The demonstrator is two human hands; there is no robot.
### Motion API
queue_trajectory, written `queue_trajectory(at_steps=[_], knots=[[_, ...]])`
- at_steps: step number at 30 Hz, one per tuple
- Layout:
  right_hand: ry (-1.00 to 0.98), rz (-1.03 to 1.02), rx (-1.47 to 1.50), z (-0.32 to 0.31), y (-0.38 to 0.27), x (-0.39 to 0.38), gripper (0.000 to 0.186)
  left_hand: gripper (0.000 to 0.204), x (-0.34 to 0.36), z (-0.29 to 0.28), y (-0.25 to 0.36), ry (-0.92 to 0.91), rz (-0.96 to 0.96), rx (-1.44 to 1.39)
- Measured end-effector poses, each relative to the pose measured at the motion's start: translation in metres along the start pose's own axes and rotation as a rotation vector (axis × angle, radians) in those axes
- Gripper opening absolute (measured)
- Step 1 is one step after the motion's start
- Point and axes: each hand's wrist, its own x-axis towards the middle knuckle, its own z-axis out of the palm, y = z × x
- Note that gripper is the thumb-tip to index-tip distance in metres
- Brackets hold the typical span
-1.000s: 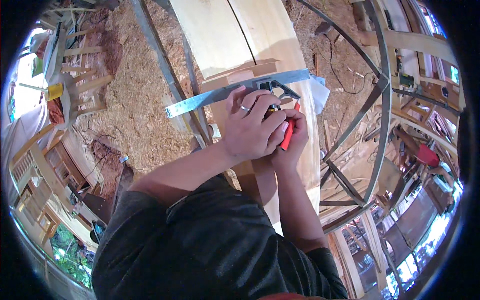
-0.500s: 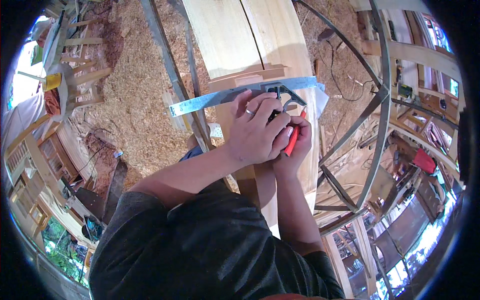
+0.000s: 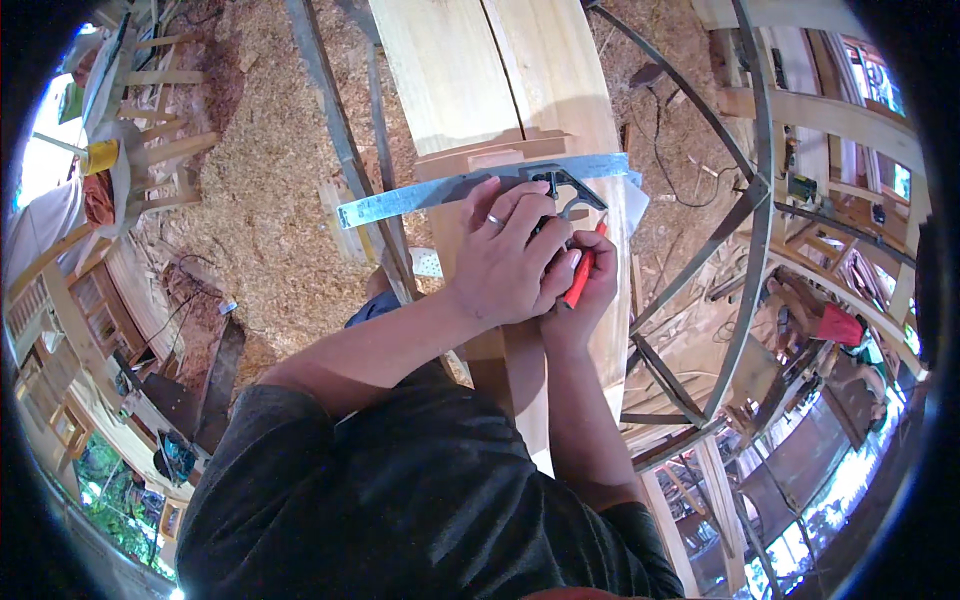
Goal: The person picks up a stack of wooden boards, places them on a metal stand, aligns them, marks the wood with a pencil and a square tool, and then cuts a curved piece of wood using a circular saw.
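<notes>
A combination square lies across pale wooden boards (image 3: pixel 450 80), its long steel blade (image 3: pixel 400 202) reaching past their left edge. Its dark head (image 3: pixel 575 190) is at the right part of the blade. My left hand (image 3: pixel 500 260), with a ring on one finger, is closed over the square's head; the fingers hide part of it. Close against it on the right, my right hand (image 3: pixel 590 300) grips a red pencil (image 3: pixel 580 280). The pencil's tip points up beside the square's head, near the right edge of the boards.
A narrow wood strip (image 3: pixel 490 150) lies across the boards just beyond the blade. Metal frame bars stand at the left (image 3: pixel 345 140) and right (image 3: pixel 755 230). Wood shavings (image 3: pixel 270 170) cover the floor. A person in red (image 3: pixel 840 325) is at the far right.
The view has shifted slightly. Both hands, the square and the pencil keep nearly the same places, with the pencil a little lower in the right fingers' grip area.
</notes>
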Motion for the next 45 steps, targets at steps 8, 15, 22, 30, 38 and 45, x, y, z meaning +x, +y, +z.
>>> queue_trajectory(at_steps=[8, 15, 22, 30, 38, 45], knots=[[0.049, -0.01, 0.075, 0.001, -0.004, -0.002, 0.03, 0.025, 0.005, -0.004, 0.005, -0.07, 0.036, 0.118], [-0.006, -0.084, 0.134, 0.002, -0.019, 0.001, 0.032, 0.033, 0.01, -0.001, 0.007, -0.103, 0.068, 0.147], [-0.155, 0.019, -0.043, -0.045, -0.011, 0.001, 0.031, 0.037, 0.011, 0.001, 0.015, -0.095, 0.088, 0.202], [-0.052, -0.133, -0.03, -0.127, -0.047, 0.029, 0.047, 0.044, 0.008, 0.002, 0.013, -0.076, 0.042, 0.252], [-0.189, -0.358, -0.187, -0.075, -0.096, 0.073, 0.027, 0.043, 0.003, 0.015, 0.005, -0.06, 0.003, 0.281], [-0.383, -0.324, -0.106, -0.04, -0.115, 0.074, 0.024, 0.056, 0.0, 0.016, 0.001, -0.091, 0.01, 0.333]])
